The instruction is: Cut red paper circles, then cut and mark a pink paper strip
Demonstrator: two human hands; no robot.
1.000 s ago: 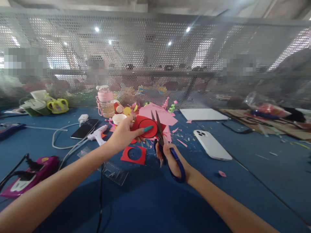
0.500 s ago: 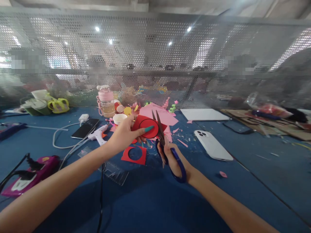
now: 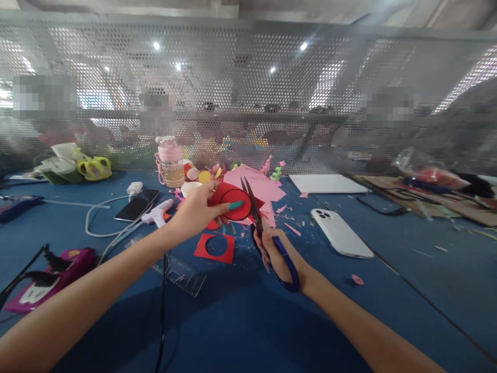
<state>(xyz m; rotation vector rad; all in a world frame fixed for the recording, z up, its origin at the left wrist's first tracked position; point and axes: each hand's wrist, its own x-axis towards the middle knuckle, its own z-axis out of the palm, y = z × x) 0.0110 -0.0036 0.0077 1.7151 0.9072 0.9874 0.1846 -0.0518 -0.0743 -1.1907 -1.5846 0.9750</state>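
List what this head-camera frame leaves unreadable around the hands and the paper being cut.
- Left hand covers part of the red paper; its left edge is hidden.
- Scissors: handle loops mostly covered by the right hand.
- Pink paper pile: small scraps too blurred to identify.
- Beyond the mesh screen: only blur.

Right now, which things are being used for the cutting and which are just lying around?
In use:
- left hand holding the red paper
- right hand working the blue scissors

Lying about:
- red offcut with a round hole
- white phone
- black phone
- glue gun
- pink bottle
- clear ruler
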